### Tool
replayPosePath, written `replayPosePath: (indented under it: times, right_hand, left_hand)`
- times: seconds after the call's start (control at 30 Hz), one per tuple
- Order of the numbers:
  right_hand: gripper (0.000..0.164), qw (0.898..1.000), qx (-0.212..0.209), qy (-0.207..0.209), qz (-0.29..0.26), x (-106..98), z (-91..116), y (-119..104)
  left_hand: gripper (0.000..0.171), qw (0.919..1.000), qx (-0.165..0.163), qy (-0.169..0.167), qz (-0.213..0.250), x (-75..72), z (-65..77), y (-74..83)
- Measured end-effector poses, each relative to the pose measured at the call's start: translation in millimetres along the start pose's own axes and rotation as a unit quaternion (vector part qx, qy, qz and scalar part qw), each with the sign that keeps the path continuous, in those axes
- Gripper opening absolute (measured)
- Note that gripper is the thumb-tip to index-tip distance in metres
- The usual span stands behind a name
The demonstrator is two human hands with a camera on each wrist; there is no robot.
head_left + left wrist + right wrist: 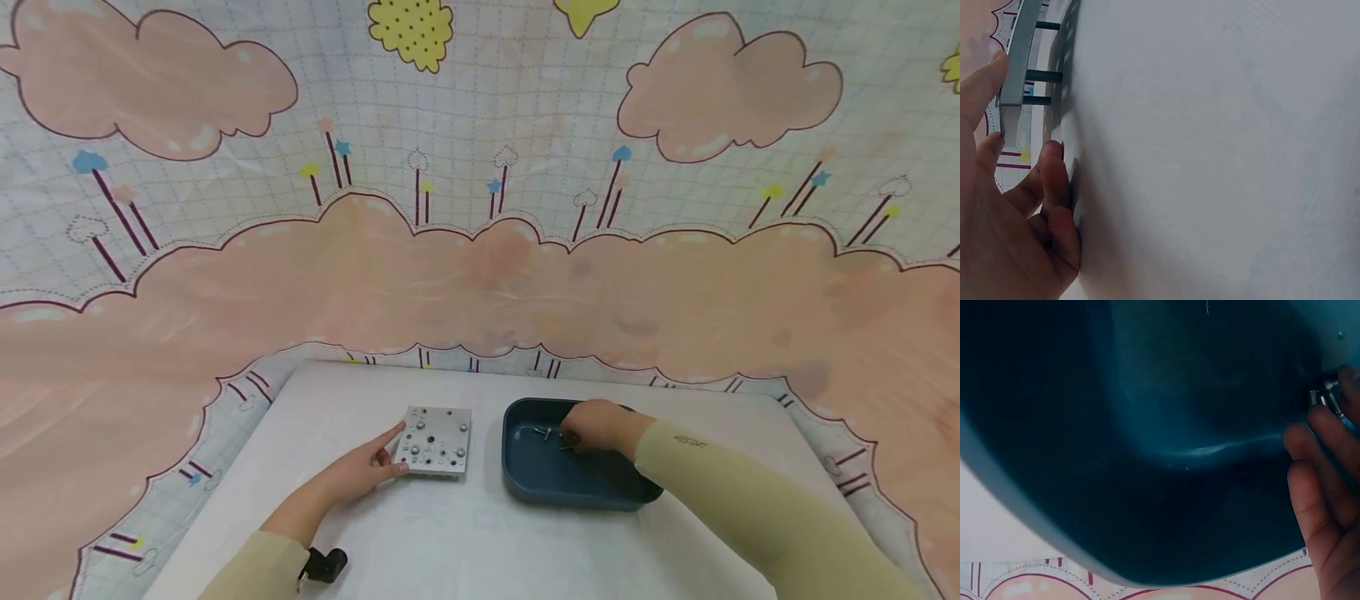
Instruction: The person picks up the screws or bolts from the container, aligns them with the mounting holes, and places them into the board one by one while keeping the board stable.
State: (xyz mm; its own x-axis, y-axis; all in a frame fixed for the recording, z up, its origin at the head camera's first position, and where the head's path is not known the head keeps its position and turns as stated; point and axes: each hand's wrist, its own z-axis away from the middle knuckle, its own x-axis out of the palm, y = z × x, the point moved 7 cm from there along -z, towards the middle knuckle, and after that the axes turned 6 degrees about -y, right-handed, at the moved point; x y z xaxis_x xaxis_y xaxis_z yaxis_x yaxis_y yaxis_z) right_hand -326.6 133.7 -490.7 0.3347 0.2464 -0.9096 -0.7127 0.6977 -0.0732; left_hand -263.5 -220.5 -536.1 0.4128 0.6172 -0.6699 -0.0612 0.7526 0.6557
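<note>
A square silvery metal plate (435,433) with holes and several screw heads on top lies left of the middle of the table. My left hand (360,475) holds its left side, index finger at the far part of that edge and thumb at the near corner. In the left wrist view, threaded screw shanks (1044,76) stick out from the plate's underside. My right hand (596,427) reaches into a dark blue bin (517,475), fingers bent down among small metal screws (543,432). In the right wrist view, screws (1325,397) show right at the thumb and index fingertips; I cannot tell whether they are pinched.
Both things stand on a white table (480,542), the bin a short way right of the plate. Behind and beside the table hangs a patterned cloth (480,292). A black wrist device (326,565) sits at the left sleeve's cuff.
</note>
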Motion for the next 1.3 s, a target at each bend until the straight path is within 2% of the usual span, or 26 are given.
replayPosePath:
  times: [0.23,0.53,0.83,1.1,1.3]
  right_hand:
    - [0.008,1.0,-0.006,0.0,0.012,1.8,-2.8,-3.6]
    - [0.014,0.999,0.016,-0.019,-0.034,5.2,0.1,-5.1]
    - [0.013,0.998,0.035,-0.032,-0.043,8.0,-3.1,-4.8]
    - [0.011,0.998,0.031,-0.024,-0.055,4.6,-5.1,-3.9]
    - [0.008,0.997,0.012,-0.003,-0.07,-2.4,-1.6,-2.9]
  left_hand:
    - [0.082,0.9999,0.001,0.006,-0.009,-1.4,2.8,1.2]
    - [0.081,0.9998,0.003,0.009,-0.02,-1.8,5.5,7.3]
    - [0.081,0.9998,-0.003,0.01,-0.015,-0.8,3.0,3.8]
    - [0.083,0.9997,0.003,0.011,-0.021,0.0,3.4,3.5]
    - [0.083,0.9997,0.002,0.013,-0.022,0.2,2.1,4.2]
